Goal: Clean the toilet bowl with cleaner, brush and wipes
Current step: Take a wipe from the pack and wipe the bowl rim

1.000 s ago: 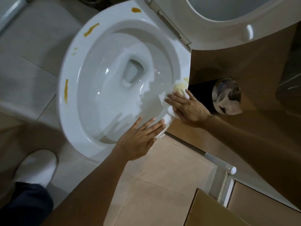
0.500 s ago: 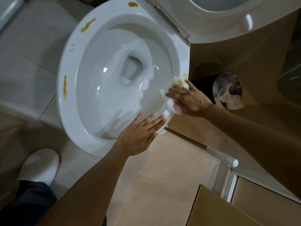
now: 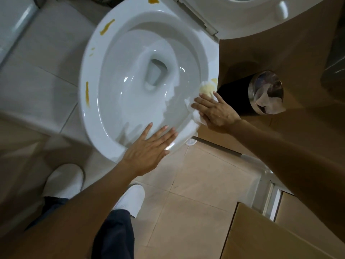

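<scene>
Nearest the camera, two white shoes point(image 3: 63, 181) stand on the beige tiled floor point(image 3: 196, 193), with a cardboard box point(image 3: 270, 238) at the lower right corner. The left hand point(image 3: 149, 148) rests flat on the near rim of the toilet bowl point(image 3: 89, 71), its fingers point(image 3: 158, 132) straight and spread, holding nothing. Under the rim beside it, a brush handle point(image 3: 218, 145) lies across the floor toward the right. The right hand point(image 3: 214, 111) presses a white wipe point(image 3: 197, 116) onto the right side of the rim with straight fingers; the far end of the wipe is stained yellow. Orange-yellow streaks point(image 3: 87, 93) mark the left and far rim. Just right of the bowl, near the right hand, stands a small black bin point(image 3: 240, 96) with crumpled tissue at its mouth. The seat and lid point(image 3: 252, 19) are raised at the far edge. Pale tiles lie open left of the bowl.
</scene>
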